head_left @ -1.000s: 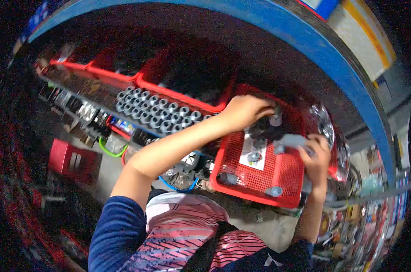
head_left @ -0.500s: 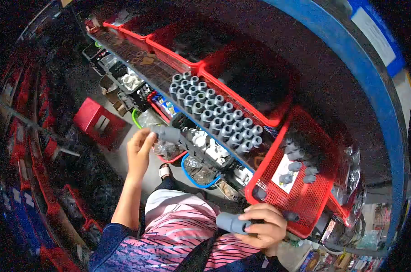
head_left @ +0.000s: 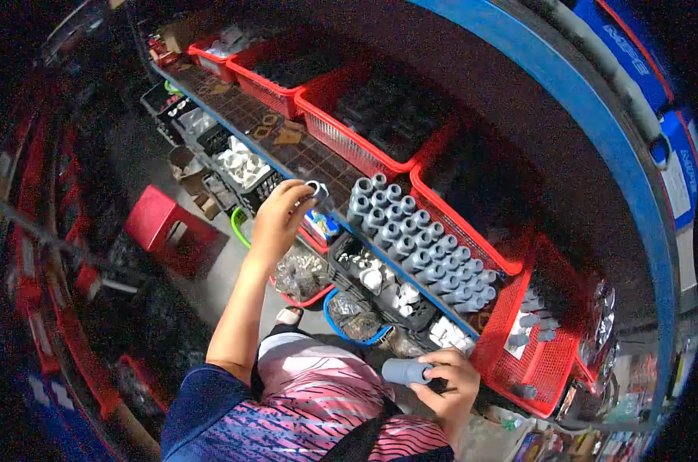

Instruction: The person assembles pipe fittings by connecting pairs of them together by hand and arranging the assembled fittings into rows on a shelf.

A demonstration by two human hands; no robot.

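My left hand is raised at the shelf's front edge, its fingers closed round a grey pipe fitting with the round opening facing up. Close to my body, my right hand grips another grey fitting, which lies sideways and points left. Beyond my left hand, to its right, rows of grey fittings stand upright on the shelf. A red basket at the right holds several more grey fittings and a white paper.
More red baskets line the back of the shelf. Below its edge are crates of white fittings, a blue-rimmed basket and bagged parts. A red stool stands on the floor at left.
Over the last second both hands left the red basket, each with a grey fitting. Since half a second ago my left hand has moved up and right to the shelf edge. The view has shifted.
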